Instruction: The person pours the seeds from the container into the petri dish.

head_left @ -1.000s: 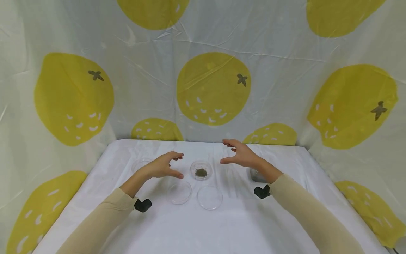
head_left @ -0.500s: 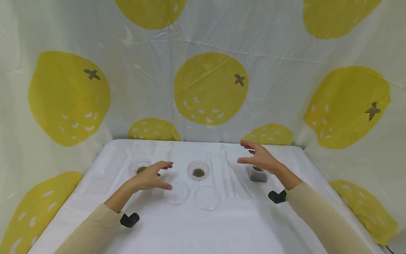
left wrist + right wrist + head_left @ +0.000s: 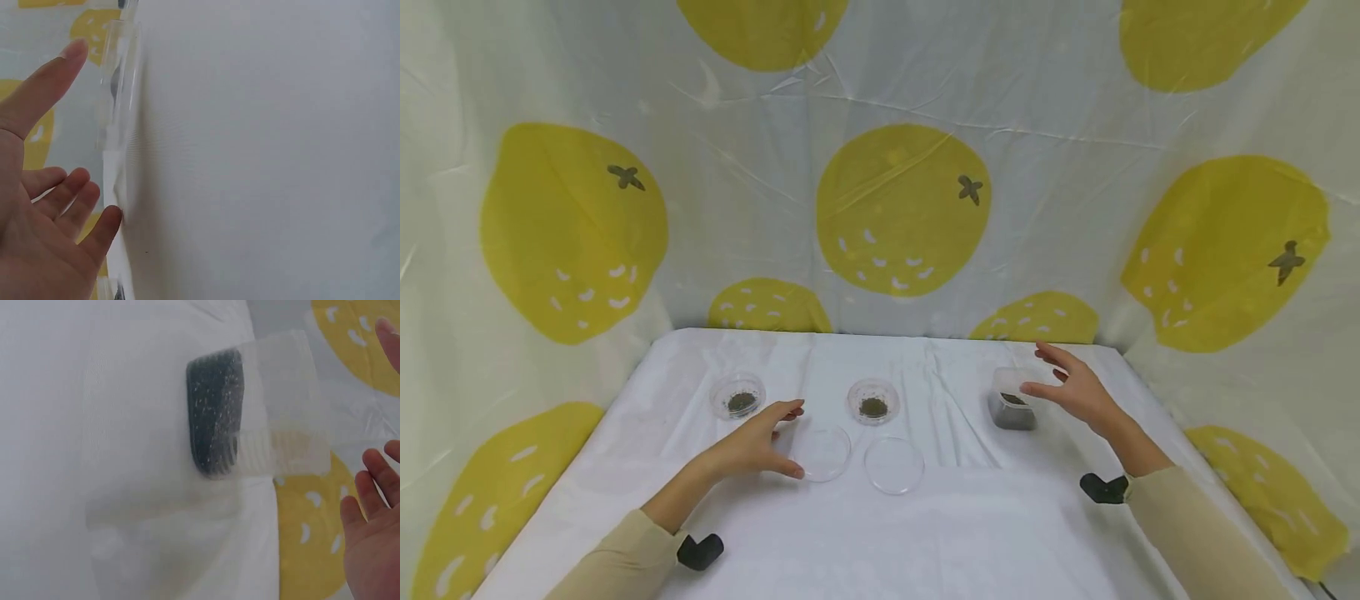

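My left hand (image 3: 748, 450) has its thumb and fingers spread around the left side of a clear round lid (image 3: 824, 455) lying on the table. In the left wrist view a clear round dish (image 3: 122, 87) stands beyond the thumb (image 3: 59, 72), and the hand holds nothing. My right hand (image 3: 1078, 396) hovers at the right side of a clear box (image 3: 1013, 415) partly filled with dark grains. The right wrist view shows those dark grains (image 3: 215, 412) through the box wall, apart from the loosely bent fingers (image 3: 375, 494).
Two clear petri dishes with small heaps of dark grains stand farther back, one dish (image 3: 762, 385) at left and one dish (image 3: 892, 400) in the middle. A second clear lid (image 3: 894, 467) lies right of the first. A lemon-print curtain (image 3: 880, 67) hangs behind the white table (image 3: 880, 542).
My right hand has moved right, past the box, uncovering it. The left hand has come down and back toward me, leaving the left dish in plain sight.
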### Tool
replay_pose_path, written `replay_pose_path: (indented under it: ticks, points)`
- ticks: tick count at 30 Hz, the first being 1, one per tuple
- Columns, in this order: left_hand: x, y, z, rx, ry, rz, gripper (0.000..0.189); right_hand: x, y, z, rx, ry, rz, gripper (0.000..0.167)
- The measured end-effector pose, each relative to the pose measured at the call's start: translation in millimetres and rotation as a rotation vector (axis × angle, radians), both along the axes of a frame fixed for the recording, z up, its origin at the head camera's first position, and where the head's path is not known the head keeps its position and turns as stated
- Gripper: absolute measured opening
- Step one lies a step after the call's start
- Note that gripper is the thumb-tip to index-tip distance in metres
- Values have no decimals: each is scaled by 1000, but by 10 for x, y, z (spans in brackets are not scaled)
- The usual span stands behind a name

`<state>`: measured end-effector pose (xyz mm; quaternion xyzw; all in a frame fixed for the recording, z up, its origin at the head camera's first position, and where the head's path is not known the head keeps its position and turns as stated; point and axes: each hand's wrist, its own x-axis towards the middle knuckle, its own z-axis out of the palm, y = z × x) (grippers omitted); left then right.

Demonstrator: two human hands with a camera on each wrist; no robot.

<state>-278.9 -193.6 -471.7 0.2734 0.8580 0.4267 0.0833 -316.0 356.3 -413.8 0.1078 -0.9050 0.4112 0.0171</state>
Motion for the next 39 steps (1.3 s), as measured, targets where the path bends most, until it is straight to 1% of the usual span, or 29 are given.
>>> replay_pose_path:
  ticks: [3, 8, 12, 15, 17, 20, 25, 30, 32, 36, 39]
  points:
    - [18, 12, -26, -4, -4, 7, 109, 18, 107, -65, -33, -40, 11, 100]
    - [69, 42, -48, -16, 6, 24, 108, 42, 242, -206, -101, -125, 88, 105]
    - [122, 74, -81, -63, 25, 26, 106, 69, 263, -329, -127, -184, 127, 113]
    - [156, 107, -105, -85, 35, 37, 104, 84, 249, -413, -141, -213, 143, 116]
    - [173, 133, -107, -86, 39, 50, 101, 87, 237, -460, -149, -212, 152, 115]
    - [180, 167, -105, -70, 24, 80, 96, 77, 215, -521, -172, -195, 139, 113]
    - [166, 195, -103, -52, 4, 139, 90, 18, 175, -609, -185, -166, 114, 104]
    - [143, 202, -92, -53, -6, 147, 90, -8, 151, -633, -190, -141, 96, 96]
    - [134, 208, -78, -52, -18, 150, 89, -5, 143, -630, -166, -140, 76, 94]
    - [120, 227, -55, -55, -30, 163, 86, -5, 123, -637, -137, -157, 41, 90]
    - [120, 236, -53, -57, -35, 170, 86, -6, 107, -651, -162, -167, 41, 87]
